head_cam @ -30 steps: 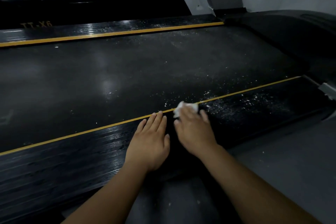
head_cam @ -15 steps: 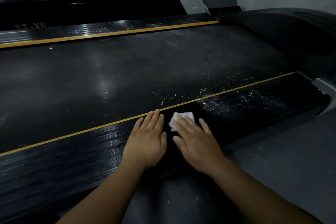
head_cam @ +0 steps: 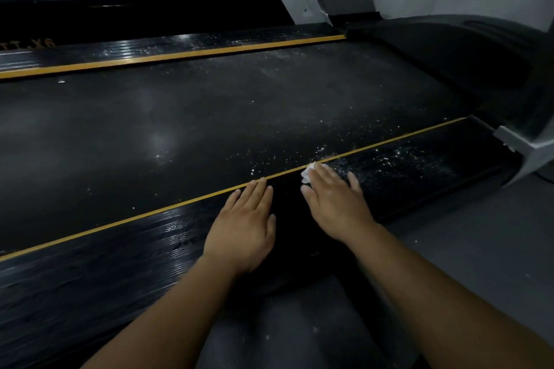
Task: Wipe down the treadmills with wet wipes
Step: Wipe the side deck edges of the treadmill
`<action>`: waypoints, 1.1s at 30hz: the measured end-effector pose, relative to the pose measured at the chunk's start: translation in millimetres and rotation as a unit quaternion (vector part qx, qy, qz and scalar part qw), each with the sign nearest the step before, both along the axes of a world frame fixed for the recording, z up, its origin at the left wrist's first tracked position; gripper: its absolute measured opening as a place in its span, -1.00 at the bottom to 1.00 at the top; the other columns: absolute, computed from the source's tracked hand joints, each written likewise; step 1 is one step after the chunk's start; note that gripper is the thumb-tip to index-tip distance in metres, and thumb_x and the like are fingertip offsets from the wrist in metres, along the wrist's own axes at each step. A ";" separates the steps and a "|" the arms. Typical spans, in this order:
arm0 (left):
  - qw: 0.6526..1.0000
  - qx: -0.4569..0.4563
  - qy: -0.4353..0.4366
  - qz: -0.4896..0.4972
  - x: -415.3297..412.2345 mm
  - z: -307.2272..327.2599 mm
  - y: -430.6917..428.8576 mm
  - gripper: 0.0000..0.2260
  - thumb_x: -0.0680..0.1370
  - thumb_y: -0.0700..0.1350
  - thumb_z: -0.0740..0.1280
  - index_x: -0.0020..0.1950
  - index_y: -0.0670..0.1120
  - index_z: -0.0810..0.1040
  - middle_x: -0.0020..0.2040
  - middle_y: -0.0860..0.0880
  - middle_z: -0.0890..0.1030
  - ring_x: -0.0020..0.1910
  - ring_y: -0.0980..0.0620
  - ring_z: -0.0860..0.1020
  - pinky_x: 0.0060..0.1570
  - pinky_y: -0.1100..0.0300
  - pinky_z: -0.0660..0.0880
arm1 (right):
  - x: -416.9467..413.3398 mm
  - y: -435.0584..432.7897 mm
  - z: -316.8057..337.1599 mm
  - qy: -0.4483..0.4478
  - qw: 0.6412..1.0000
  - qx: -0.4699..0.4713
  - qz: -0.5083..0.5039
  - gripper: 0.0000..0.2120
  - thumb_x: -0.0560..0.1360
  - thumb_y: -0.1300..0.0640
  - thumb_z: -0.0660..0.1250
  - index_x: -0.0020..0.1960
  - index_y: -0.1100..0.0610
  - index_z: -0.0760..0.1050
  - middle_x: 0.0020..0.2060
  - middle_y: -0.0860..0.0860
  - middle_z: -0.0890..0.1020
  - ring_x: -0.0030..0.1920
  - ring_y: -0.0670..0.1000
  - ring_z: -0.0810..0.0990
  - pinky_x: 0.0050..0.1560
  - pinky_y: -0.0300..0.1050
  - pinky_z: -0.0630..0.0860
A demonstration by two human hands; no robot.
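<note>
Treadmill side rail: long axis left-right; white dust lies right of both hands.
Left hand: flat, empty, resting on rail.
Right hand: nearer the dust, fingers straight, pressing wipe onto rail.

The treadmill belt is dull black flecked with white; its ribbed glossy black side rail carries a yellow stripe; the wipe is white.
</note>
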State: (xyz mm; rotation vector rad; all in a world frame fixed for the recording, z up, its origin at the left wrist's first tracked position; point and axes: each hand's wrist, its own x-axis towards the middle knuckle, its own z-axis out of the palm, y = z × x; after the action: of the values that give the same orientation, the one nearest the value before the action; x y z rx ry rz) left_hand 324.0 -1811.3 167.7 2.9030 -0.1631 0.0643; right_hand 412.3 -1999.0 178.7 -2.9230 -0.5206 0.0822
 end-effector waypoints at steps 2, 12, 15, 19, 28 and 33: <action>1.000 0.000 -0.001 -0.008 5.0 -2.0 -4.3 -0.27 0.53 0.18 -0.32 0.67 -0.05 0.03 0.67 0.00 -0.03 0.63 0.10 -0.10 0.54 0.19 -0.23 | 1.0 17.4 0.2 -0.008 1.000 0.016 0.017 -0.54 0.67 -0.15 -0.02 0.52 -0.04 0.24 0.60 -0.08 0.16 0.60 -0.08 0.02 0.56 0.16 -0.13; 1.000 -0.001 0.004 -0.012 15.8 -3.8 -8.9 -0.28 0.54 0.19 -0.32 0.67 -0.04 0.00 0.66 0.02 -0.08 0.63 0.10 -0.12 0.56 0.16 -0.19 | 16.6 0.9 -1.9 0.000 1.000 -0.008 -0.024 -0.47 0.68 -0.18 -0.05 0.57 0.02 0.19 0.62 -0.01 0.11 0.61 -0.02 0.01 0.58 0.14 -0.14; 1.000 -0.001 0.006 -0.011 16.9 -4.8 -8.9 -0.28 0.54 0.19 -0.31 0.67 -0.05 0.04 0.66 0.00 -0.05 0.64 0.08 -0.09 0.56 0.16 -0.18 | -13.4 16.6 -5.5 -0.006 0.998 0.009 0.059 -0.31 0.57 -0.28 -0.20 0.58 0.00 0.19 0.62 -0.06 0.10 0.61 -0.06 -0.01 0.57 0.10 -0.15; 1.000 0.012 0.009 -0.007 17.0 -2.3 -10.7 -0.25 0.51 0.19 -0.37 0.67 -0.04 -0.04 0.66 0.01 -0.11 0.63 0.10 -0.15 0.54 0.18 -0.23 | -1.8 -23.2 -2.8 -0.010 1.000 -0.011 0.024 -0.29 0.56 -0.30 -0.27 0.60 -0.03 0.11 0.63 -0.10 0.07 0.61 -0.08 0.00 0.56 0.13 -0.15; 1.000 0.014 0.005 0.014 21.1 -1.3 -19.7 -0.22 0.47 0.19 -0.40 0.67 -0.04 -0.03 0.67 0.01 -0.09 0.64 0.08 -0.12 0.50 0.19 -0.27 | -29.0 -2.9 -5.8 -0.003 0.997 0.004 0.083 -0.21 0.50 -0.33 -0.29 0.62 -0.01 0.10 0.63 -0.09 0.05 0.61 -0.09 -0.04 0.57 0.11 -0.15; 1.000 0.001 0.004 0.010 18.3 2.1 -20.0 -0.25 0.51 0.18 -0.38 0.67 -0.04 -0.04 0.67 0.00 -0.10 0.63 0.08 -0.13 0.52 0.18 -0.25 | 31.6 -33.6 -1.1 -0.001 0.998 -0.023 -0.053 -0.43 0.67 -0.23 -0.07 0.59 0.00 0.14 0.63 -0.05 0.06 0.62 -0.03 -0.01 0.56 0.17 -0.15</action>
State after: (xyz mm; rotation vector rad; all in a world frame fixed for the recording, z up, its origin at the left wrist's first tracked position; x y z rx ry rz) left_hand 342.3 -1831.3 169.9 2.9064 -0.1319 0.0565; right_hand 443.8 -2032.6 177.6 -2.9895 -0.3681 0.0773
